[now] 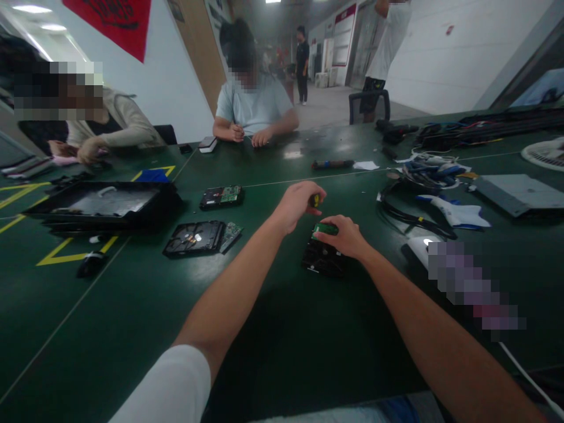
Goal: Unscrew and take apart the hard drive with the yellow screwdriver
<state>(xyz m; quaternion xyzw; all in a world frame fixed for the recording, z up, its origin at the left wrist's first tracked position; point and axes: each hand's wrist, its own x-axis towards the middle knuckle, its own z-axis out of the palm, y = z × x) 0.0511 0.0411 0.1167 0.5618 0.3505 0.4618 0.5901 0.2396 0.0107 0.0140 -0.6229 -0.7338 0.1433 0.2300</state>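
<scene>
A black hard drive (321,259) with a green circuit board (325,228) on top lies on the dark green table (273,329) in front of me. My right hand (346,236) rests on the drive, fingers pressing the circuit board. My left hand (296,204) hovers just above it, closed around a screwdriver handle (314,200) with a yellow and black grip, pointing down at the drive.
Two more hard drives lie to the left (196,238) (221,197), next to a black tray (103,204). Cables (423,170) and a grey flat case (520,191) sit on the right. Two people sit across the table; others stand further back.
</scene>
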